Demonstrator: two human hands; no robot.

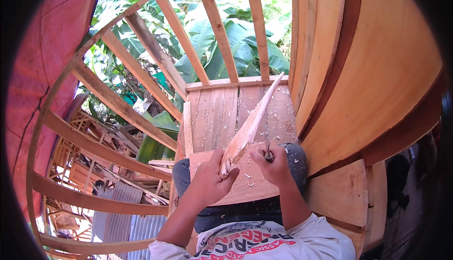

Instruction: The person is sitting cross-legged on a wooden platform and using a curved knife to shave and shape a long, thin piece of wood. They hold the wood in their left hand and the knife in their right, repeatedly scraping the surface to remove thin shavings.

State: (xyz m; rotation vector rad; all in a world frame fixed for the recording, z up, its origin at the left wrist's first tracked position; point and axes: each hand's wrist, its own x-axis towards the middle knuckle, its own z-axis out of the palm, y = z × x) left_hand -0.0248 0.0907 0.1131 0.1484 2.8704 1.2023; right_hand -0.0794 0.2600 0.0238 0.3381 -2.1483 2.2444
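Note:
Across a wooden board (pixel 252 187) on my lap lies a long, tapered piece of wood (pixel 250 128), its thin tip pointing away and to the right. My left hand (pixel 213 177) wraps round its thick, rough-cut near end. Close to the wood's right side, my right hand (pixel 276 165) is closed round a small carving tool (pixel 268 152). A short metal part and a dark rounded part of the tool show above the fist; the rest is hidden in my fingers. Pale shavings (pixel 249 177) are scattered over the board and between my hands.
A plank floor (pixel 222 114) with shavings extends ahead. Slatted wooden railing (pixel 160 55) curves along the front and left, with banana leaves (pixel 236 48) beyond. Tall wooden panels (pixel 391 57) stand at the right. Corrugated metal sheets (pixel 113 213) lie below at left, beside a red sheet (pixel 45 85).

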